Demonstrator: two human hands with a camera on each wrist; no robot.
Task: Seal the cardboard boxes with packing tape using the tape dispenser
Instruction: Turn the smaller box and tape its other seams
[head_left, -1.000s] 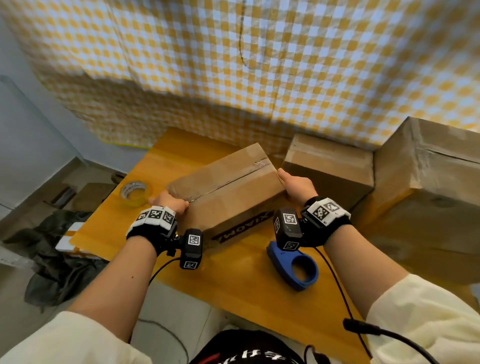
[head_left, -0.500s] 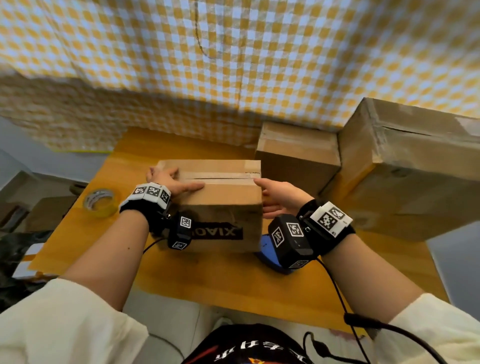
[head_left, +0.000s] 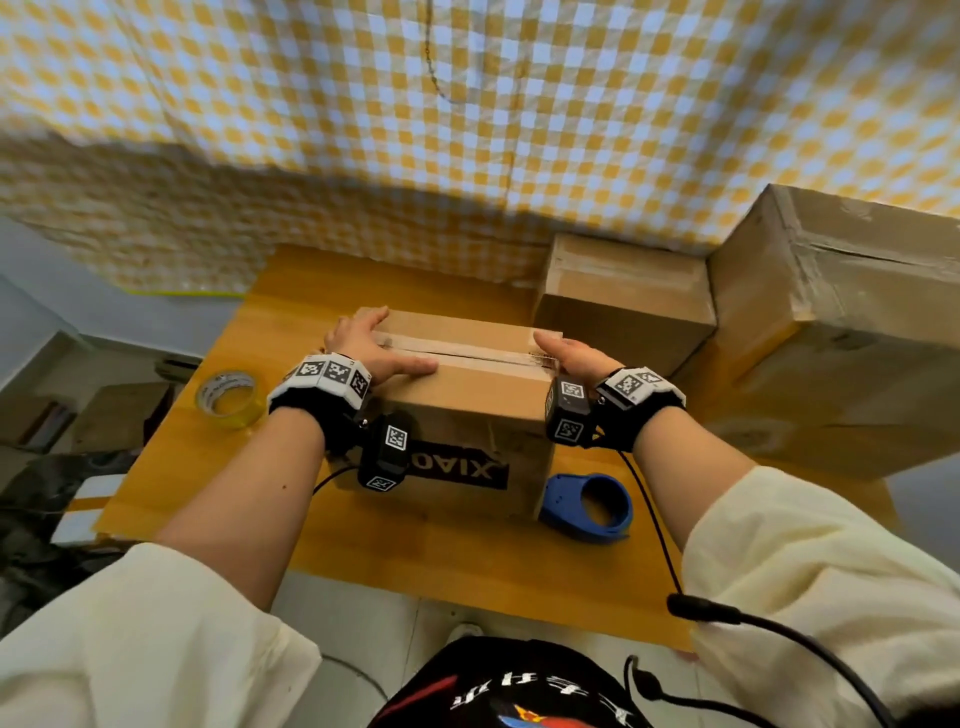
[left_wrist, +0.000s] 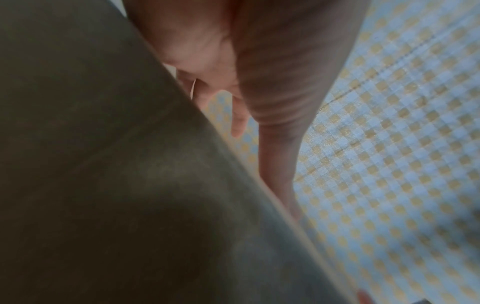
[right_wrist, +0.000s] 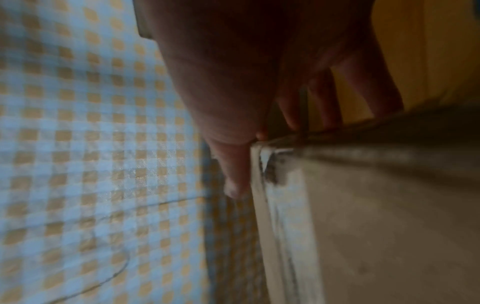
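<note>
A brown cardboard box (head_left: 470, 397) with black lettering on its near side stands mid-table, a clear tape strip (head_left: 457, 347) running along its top seam. My left hand (head_left: 374, 353) lies flat on the left end of the top, thumb pointing right. My right hand (head_left: 571, 358) straddles the right end, thumb on the top edge and fingers straight down the side. In the left wrist view the hand (left_wrist: 259, 82) rests against the box (left_wrist: 103, 164). The right wrist view shows my thumb (right_wrist: 233, 164) beside the taped edge of the box (right_wrist: 376, 205). A blue tape dispenser (head_left: 587, 506) lies unheld at the box's near right corner.
A roll of clear tape (head_left: 228, 397) sits on the yellow wooden table (head_left: 467, 561) to the left. Behind right stand a medium box (head_left: 623, 306) and a large box (head_left: 841, 332). A checked cloth (head_left: 467, 130) hangs behind. The table's near edge is close to my body.
The box has turned from slanted to square-on in front of me, both hands staying at its ends. The dispenser now shows fully beside the box's right corner.
</note>
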